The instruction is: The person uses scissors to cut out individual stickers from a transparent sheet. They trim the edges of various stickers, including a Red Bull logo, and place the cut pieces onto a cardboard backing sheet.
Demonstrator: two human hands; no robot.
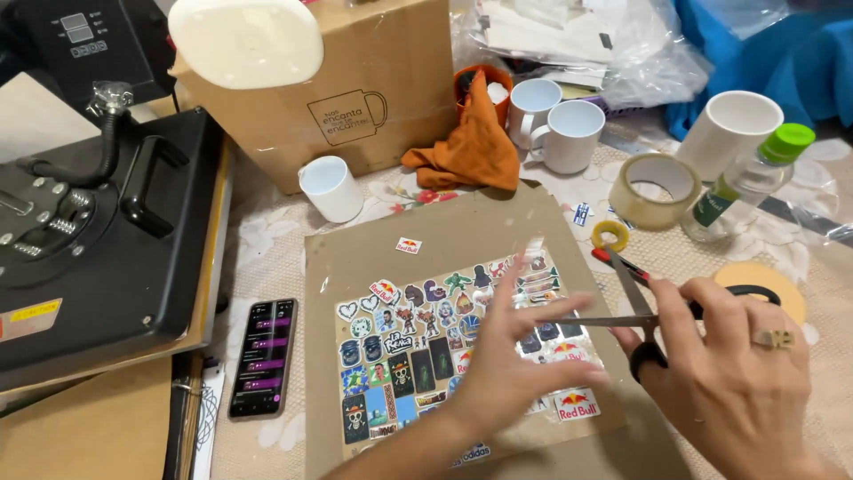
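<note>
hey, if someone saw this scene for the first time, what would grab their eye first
Most likely the brown cardboard sheet in the middle of the table, crowded with small colourful stickers. Over it, the left hand is spread on the stickers while the right hand holds open scissors with black handles just right of them. Next comes the big black heat press at the left edge, then the white mugs beside an orange cloth at the back.

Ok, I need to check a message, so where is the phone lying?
In the head view the phone lies screen up on the patterned tablecloth at lower left, between the black heat press and the brown sticker-covered board.
</note>
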